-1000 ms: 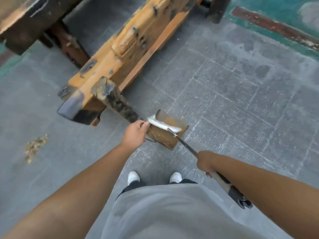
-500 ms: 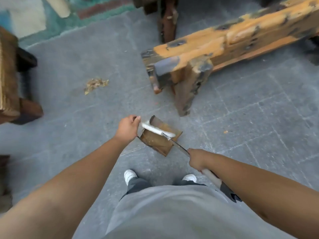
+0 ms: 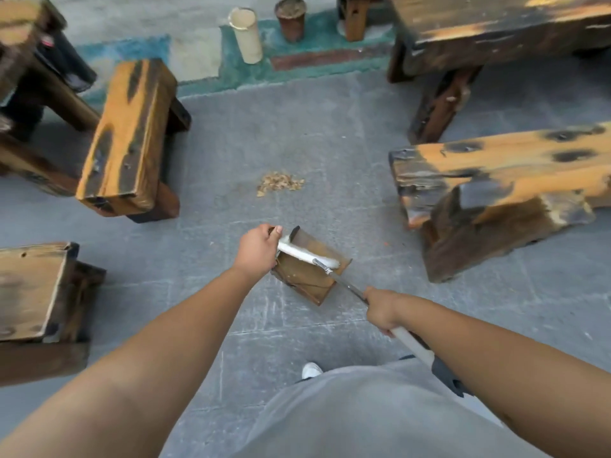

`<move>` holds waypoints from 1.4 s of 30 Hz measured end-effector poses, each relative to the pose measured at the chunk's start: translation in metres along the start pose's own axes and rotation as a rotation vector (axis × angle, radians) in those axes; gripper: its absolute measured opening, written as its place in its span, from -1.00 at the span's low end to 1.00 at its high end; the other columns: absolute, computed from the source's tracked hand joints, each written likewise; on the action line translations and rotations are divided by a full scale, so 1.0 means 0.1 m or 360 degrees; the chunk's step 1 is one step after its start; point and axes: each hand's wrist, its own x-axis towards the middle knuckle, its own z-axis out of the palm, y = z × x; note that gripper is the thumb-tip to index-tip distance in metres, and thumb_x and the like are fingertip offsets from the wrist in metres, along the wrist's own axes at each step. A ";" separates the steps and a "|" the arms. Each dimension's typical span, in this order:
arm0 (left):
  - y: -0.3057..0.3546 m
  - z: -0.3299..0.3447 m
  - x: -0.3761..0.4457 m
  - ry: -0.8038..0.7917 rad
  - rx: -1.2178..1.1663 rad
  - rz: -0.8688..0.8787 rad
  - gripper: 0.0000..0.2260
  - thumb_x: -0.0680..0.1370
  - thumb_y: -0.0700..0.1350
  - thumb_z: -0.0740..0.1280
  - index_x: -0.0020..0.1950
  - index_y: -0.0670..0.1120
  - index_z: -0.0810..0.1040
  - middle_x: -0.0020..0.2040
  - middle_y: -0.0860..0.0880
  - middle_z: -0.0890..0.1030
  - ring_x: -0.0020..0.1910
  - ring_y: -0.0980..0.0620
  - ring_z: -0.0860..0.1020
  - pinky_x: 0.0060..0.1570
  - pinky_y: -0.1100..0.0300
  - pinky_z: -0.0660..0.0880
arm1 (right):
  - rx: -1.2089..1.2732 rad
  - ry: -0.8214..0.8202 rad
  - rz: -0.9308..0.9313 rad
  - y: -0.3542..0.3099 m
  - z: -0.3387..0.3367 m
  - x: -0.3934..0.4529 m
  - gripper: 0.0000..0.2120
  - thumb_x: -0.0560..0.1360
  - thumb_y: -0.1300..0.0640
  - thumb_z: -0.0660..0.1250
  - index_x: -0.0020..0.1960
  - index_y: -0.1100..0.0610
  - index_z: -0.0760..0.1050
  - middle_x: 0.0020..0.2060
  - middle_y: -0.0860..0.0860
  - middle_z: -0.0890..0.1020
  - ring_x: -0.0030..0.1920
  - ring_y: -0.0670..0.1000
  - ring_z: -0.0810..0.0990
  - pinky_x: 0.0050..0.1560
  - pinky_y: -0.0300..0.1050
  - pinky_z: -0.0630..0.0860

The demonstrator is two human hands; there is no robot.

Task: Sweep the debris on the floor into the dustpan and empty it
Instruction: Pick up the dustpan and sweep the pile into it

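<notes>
A small pile of tan debris (image 3: 279,183) lies on the grey floor, ahead of me between the benches. My left hand (image 3: 257,249) grips the handle of a rusty brown dustpan (image 3: 305,276), held above the floor. My right hand (image 3: 380,309) is closed around the long handle of a broom (image 3: 350,287). The broom's white head (image 3: 305,254) rests across the open top of the dustpan. The debris is about a hand's length beyond the dustpan, apart from it.
Orange and black wooden benches stand at the left (image 3: 129,137) and right (image 3: 502,186). Another wooden seat (image 3: 36,289) is at the near left and a table (image 3: 496,31) at the far right. A cream tube (image 3: 246,34) and a brown pot (image 3: 291,23) stand at the back.
My view has turned left, so the debris pile has shifted from the left side to straight ahead. Both hands keep the same hold on dustpan and broom.
</notes>
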 end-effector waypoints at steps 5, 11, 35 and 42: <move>-0.22 -0.57 0.45 -0.0018 0.0152 0.0058 -0.67 0.65 -0.01 0.14 -0.01 -0.26 0.52 -0.23 -0.24 0.57 -0.25 -0.26 0.62 -0.15 -0.10 0.55 | 0.0112 -0.0030 -0.0042 -0.79 -0.26 0.43 -0.61 0.45 0.44 0.19 0.24 0.23 0.29 -0.26 0.20 0.49 -0.38 0.13 0.52 -0.49 -0.09 0.44; -0.39 -0.97 1.39 0.0015 0.0145 -0.0015 -0.68 0.64 0.01 0.16 0.01 -0.21 0.55 -0.26 -0.14 0.53 -0.20 -0.25 0.61 -0.09 -0.15 0.56 | 0.0272 -0.0128 0.0005 -1.50 -0.77 1.31 -0.83 0.55 0.33 0.19 0.13 0.25 0.31 -0.34 0.24 0.54 -0.48 0.12 0.54 -0.52 -0.07 0.52; -1.38 -1.76 5.86 -0.0129 0.0257 -0.0228 -0.62 0.66 -0.03 0.11 -0.08 -0.31 0.50 -0.13 -0.33 0.59 -0.10 -0.29 0.54 -0.13 -0.04 0.42 | -0.0365 0.0084 0.0208 -3.57 -3.38 4.60 -0.66 0.54 0.33 0.18 0.32 0.27 0.39 -0.01 0.16 0.59 -0.38 0.02 0.51 -0.56 -0.15 0.33; -1.45 -1.82 6.87 -0.0056 0.0443 -0.0111 -0.63 0.65 0.05 0.07 -0.14 -0.19 0.44 -0.27 -0.13 0.47 -0.23 -0.17 0.44 -0.22 0.05 0.35 | -0.0315 0.0131 0.0338 -3.77 -3.64 5.56 -0.70 0.53 0.33 0.26 0.26 0.32 0.42 -0.29 0.12 0.47 -0.27 0.10 0.56 -0.30 -0.05 0.52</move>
